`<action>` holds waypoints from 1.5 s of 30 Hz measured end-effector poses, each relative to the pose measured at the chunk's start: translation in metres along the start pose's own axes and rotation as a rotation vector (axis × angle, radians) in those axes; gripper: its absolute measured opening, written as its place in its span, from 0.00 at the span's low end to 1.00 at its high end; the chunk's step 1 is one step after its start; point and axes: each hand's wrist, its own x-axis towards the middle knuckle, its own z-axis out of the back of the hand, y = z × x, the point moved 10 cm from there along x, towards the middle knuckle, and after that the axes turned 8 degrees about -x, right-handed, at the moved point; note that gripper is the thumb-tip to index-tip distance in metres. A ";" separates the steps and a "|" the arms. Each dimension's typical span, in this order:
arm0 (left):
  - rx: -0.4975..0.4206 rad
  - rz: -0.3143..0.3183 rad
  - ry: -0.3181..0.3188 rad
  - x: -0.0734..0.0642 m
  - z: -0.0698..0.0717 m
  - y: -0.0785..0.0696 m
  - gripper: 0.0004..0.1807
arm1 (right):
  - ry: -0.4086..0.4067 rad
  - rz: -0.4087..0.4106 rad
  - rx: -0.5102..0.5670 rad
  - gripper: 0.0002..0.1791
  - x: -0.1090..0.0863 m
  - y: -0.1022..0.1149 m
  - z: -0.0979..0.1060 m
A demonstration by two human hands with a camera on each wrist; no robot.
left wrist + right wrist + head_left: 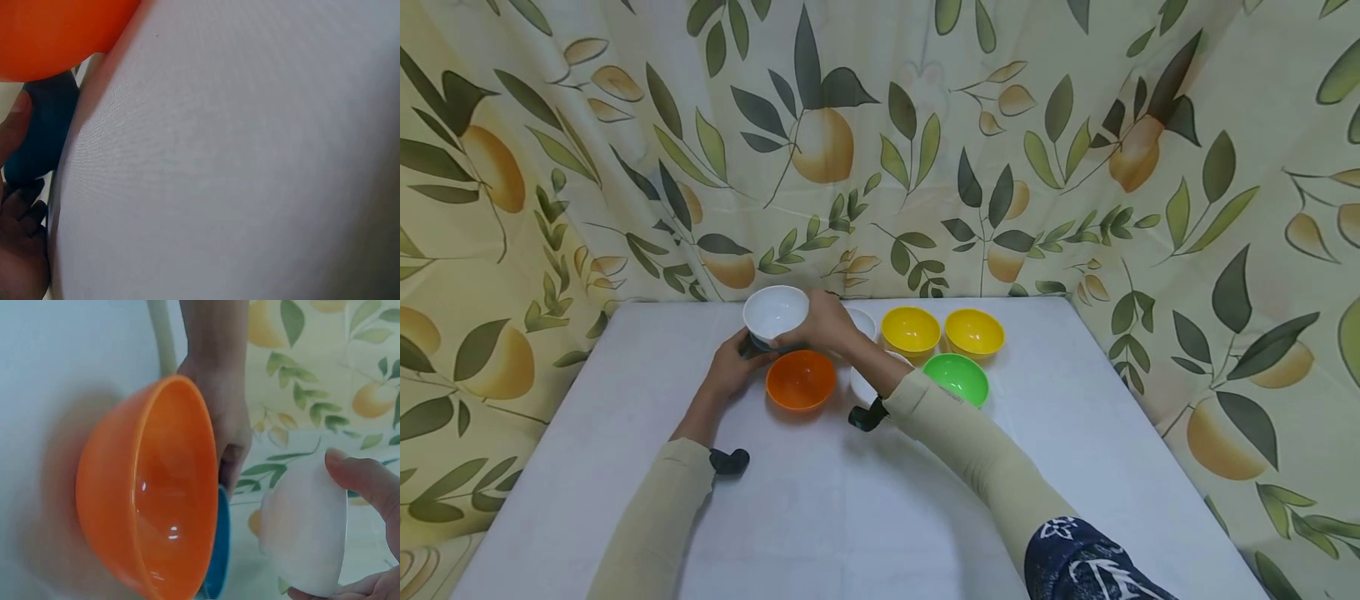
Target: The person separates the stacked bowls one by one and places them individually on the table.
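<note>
My right hand (pixel 822 323) grips a white bowl (pixel 775 312) by its side at the far left of the table. In the right wrist view, the thumb and fingers spread across that white bowl (pixel 306 525), which is held in the air. Below it is a blue bowl (pixel 47 128), mostly hidden in the head view. My left hand (pixel 734 367) holds the blue bowl, its thumb on one side and its fingers on the other. An orange bowl (pixel 801 381) stands upright on the table, just in front of the blue one, between my forearms.
Two yellow bowls (pixel 910 332) stand side by side right of my right hand, with a green bowl (pixel 958 377) before them. Two more white bowls (pixel 863 322) are partly hidden by my right arm. A patterned curtain (pixel 925 208) hangs behind the white-covered table (pixel 820 508).
</note>
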 end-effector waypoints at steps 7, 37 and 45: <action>0.008 0.010 -0.011 0.002 0.000 0.003 0.51 | -0.004 -0.018 -0.004 0.48 -0.021 -0.003 0.015; 0.004 0.013 -0.004 0.002 -0.001 0.003 0.54 | -0.056 -0.231 0.094 0.50 -0.112 -0.071 0.058; 0.015 0.021 -0.004 0.002 0.000 0.004 0.55 | -0.070 -0.256 0.107 0.54 -0.128 -0.085 0.067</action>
